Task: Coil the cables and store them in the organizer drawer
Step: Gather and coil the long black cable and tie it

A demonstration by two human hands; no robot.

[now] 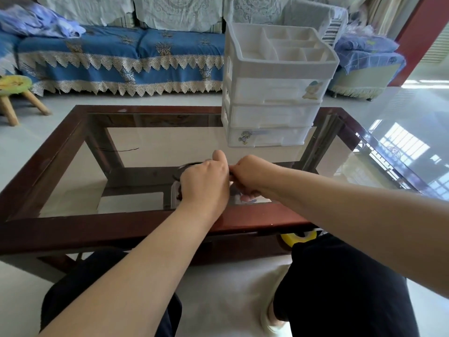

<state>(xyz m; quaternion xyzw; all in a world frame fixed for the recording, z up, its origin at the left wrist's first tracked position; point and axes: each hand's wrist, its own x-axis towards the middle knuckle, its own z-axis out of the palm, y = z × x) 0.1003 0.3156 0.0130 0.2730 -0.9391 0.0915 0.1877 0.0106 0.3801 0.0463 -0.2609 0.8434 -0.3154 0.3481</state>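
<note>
left hand point(205, 183) and right hand point(251, 177) meet near the table's point(73, 229) front edge, fingers curled around a dark cable point(188, 164), coiling midway. organizer point(274, 93) stands at the far edge, drawers closed. a drawer-like tray point(174, 193) lies beneath the hands. storing remains.

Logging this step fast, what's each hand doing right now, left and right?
Left hand: fingers curled, gripping the dark cable over the glass table.
Right hand: fingers curled, pinching the same cable beside the left hand.
</note>
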